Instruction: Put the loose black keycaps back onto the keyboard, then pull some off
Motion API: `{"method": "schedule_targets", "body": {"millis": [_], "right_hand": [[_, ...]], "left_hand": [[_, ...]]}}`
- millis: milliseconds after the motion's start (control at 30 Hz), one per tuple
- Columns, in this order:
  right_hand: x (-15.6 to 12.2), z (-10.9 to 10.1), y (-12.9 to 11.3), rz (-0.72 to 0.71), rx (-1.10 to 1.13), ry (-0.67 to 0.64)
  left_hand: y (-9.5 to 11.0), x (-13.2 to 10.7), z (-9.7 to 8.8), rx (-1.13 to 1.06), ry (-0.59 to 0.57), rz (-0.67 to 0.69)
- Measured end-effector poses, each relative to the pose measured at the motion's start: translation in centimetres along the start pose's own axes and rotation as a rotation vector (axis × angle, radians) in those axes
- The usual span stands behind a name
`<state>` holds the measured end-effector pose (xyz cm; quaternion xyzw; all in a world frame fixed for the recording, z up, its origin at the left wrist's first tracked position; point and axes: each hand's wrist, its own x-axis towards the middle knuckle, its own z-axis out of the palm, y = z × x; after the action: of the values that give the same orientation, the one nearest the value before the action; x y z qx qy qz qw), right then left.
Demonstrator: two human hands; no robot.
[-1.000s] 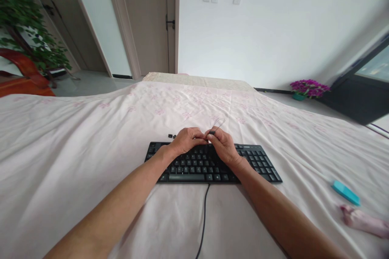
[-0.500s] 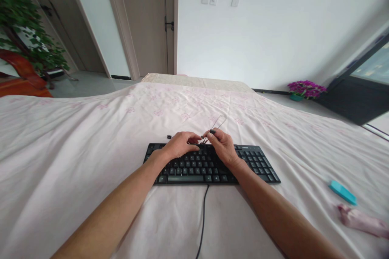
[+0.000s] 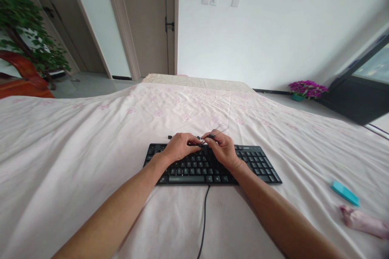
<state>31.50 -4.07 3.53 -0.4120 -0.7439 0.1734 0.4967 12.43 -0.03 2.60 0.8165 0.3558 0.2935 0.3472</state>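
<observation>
A black keyboard [image 3: 186, 179] lies on the pink-white floral cloth, its keys toward me. Over its back edge, the thumb and fingers of my right hand [image 3: 225, 150] pinch the short dark handle of a wire keycap puller [image 3: 210, 136]. One thin wire loop sticks out past the fingers to the upper right; the other end points at my left hand. My left hand [image 3: 180, 145] is closed at the fingertips beside that end, over the top key row. Whatever it pinches is too small and hidden to name. Behind the keyboard sits a loose black keycap [image 3: 169, 137].
A black cable [image 3: 204, 218] runs from the keyboard's front edge toward me. To the right lie a turquoise case-like object [image 3: 345, 193] and a crumpled pink cloth [image 3: 364, 221]. The wrinkled bed cover [image 3: 100, 149] spreads all around.
The keycap puller has tipped over, so its upper wire loop now leans lower and further right. Both hands stay close together at the keyboard's back edge.
</observation>
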Motion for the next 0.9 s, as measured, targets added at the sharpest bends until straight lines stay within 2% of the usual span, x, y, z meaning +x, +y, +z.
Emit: {"method": "schedule_targets", "body": {"millis": [167, 367, 667, 800, 900], "right_hand": [[0.0, 0.2, -0.3, 0.059, -0.038, 0.039], [0.1, 0.1, -0.8, 0.076, -0.081, 0.026], [-0.2, 0.5, -0.9, -0.065, -0.115, 0.001], [-0.2, 0.1, -1.3, -0.085, -0.203, 0.062], [0.2, -0.8, -1.6, -0.086, -0.277, 0.119]], "left_hand": [[-0.1, 0.0, 0.0, -0.035, 0.012, -0.031], [-0.1, 0.1, 0.1, -0.098, -0.001, -0.107], [-0.3, 0.3, 0.0, -0.084, 0.002, -0.131], [-0.8, 0.6, 0.4, -0.127, -0.001, -0.18], [-0.9, 0.7, 0.5, -0.174, 0.041, -0.186]]}}
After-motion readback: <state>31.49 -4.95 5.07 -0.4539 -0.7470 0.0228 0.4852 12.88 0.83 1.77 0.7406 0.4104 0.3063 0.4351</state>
